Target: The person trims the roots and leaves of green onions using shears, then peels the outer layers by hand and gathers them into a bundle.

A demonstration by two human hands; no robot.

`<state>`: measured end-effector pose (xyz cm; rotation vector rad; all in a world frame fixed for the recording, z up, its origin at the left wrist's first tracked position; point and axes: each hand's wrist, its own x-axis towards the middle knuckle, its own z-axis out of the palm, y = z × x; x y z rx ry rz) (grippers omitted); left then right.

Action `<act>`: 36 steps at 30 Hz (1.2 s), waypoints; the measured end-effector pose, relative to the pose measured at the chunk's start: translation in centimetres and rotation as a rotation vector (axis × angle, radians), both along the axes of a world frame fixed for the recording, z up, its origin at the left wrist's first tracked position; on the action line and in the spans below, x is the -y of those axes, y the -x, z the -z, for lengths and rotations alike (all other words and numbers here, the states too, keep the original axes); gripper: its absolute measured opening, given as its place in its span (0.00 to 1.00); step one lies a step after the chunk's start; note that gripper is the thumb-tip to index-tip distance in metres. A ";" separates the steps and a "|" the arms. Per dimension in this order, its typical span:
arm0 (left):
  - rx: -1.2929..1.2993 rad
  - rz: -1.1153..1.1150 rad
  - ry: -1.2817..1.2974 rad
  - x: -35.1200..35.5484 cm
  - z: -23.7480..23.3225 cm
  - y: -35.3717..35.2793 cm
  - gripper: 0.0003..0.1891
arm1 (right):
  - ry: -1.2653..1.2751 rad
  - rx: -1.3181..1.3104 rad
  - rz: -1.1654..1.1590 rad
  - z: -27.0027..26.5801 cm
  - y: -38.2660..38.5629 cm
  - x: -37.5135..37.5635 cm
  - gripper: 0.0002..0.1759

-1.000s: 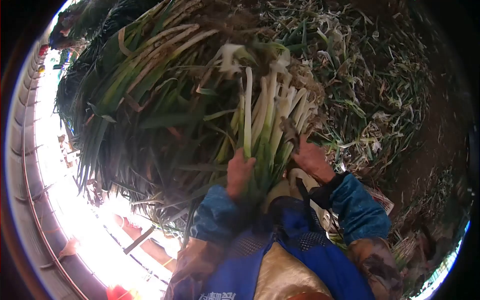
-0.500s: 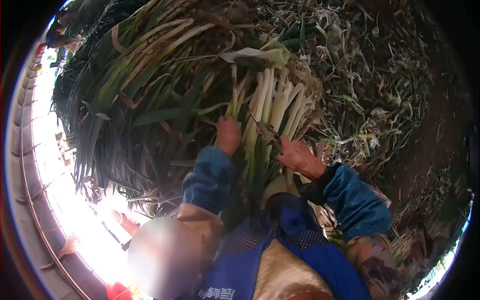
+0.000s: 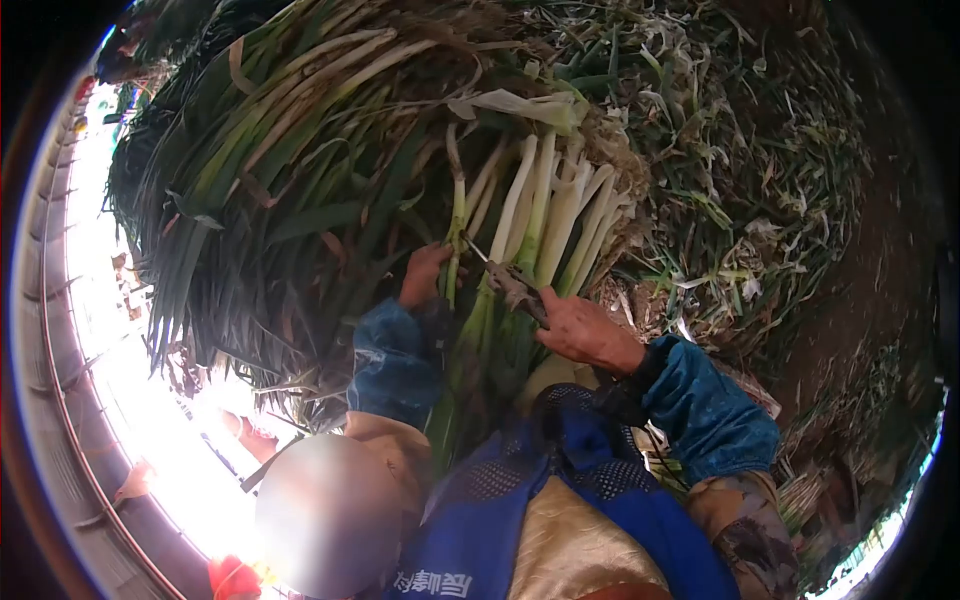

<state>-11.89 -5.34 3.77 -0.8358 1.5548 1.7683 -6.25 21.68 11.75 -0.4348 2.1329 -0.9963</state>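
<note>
My left hand (image 3: 425, 274) is closed round a thin green onion (image 3: 457, 200) with a pale upper stalk, at the left of a spread bunch. My right hand (image 3: 588, 328) grips a knife (image 3: 514, 290) with a thin, light blade and a muddy, dark body. Its tip points up and left, right at the stalk by my left fingers. Under the knife, a row of green onions (image 3: 545, 200) lies with white stalks up and green leaves toward my body. A pale, dry leaf (image 3: 525, 105) lies across the top of the row.
A big heap of green onions (image 3: 260, 200) with long dark leaves fills the left side. Peeled leaves and trimmings (image 3: 710, 180) cover the ground at right, beside bare soil (image 3: 850, 290). A curved ribbed wall (image 3: 60, 380) runs along the far left.
My left hand has moved left and slightly down with the thin green onion. My right hand has brought the knife left, its tip now closer to that stalk.
</note>
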 end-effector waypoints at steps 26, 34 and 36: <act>-0.981 0.720 1.699 7.2 -10.7 19.4 0.09 | -0.054 0.007 -0.044 2.0 -0.2 -0.1 0.27; -0.319 0.738 1.356 3.2 3.3 9.4 0.12 | -0.020 0.073 0.064 1.4 1.3 -0.2 0.27; -0.385 0.622 1.463 2.8 4.4 8.7 0.14 | -0.017 0.081 0.077 1.3 1.3 -0.3 0.29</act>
